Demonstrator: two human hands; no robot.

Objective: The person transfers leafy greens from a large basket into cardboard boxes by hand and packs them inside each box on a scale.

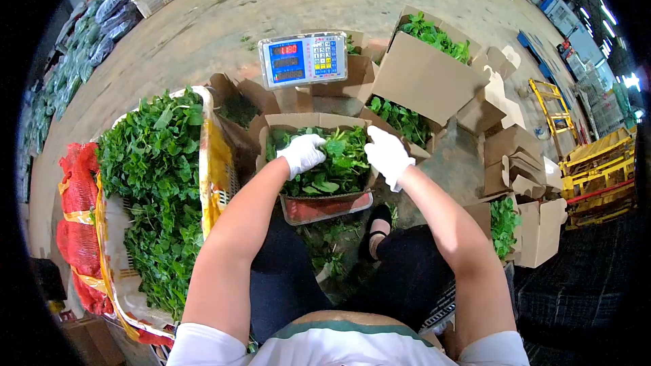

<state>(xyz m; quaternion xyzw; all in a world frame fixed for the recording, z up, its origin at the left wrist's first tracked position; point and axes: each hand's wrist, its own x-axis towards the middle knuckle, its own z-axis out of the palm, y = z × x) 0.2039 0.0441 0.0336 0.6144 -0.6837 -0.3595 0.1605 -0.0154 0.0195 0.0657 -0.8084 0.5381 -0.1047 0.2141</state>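
Observation:
A cardboard box (317, 120) full of leafy greens (332, 175) stands between my knees on a scale base (327, 210). My left hand (303, 154), in a white glove, is at the left part of the greens, its fingers curled into the leaves. My right hand (388, 156), also gloved in white, is at the box's right side. Its fingers are fairly straight and its fingertips touch the stems at the edge. Behind the box, the scale display (304, 60) shows red digits.
A large white crate (121, 230) heaped with greens stands on my left, beside a red mesh sack (76, 230). Several cardboard boxes (427, 81), some holding greens, crowd the right and back. Yellow metal frames (600, 169) stand farther right. Loose leaves lie on the floor.

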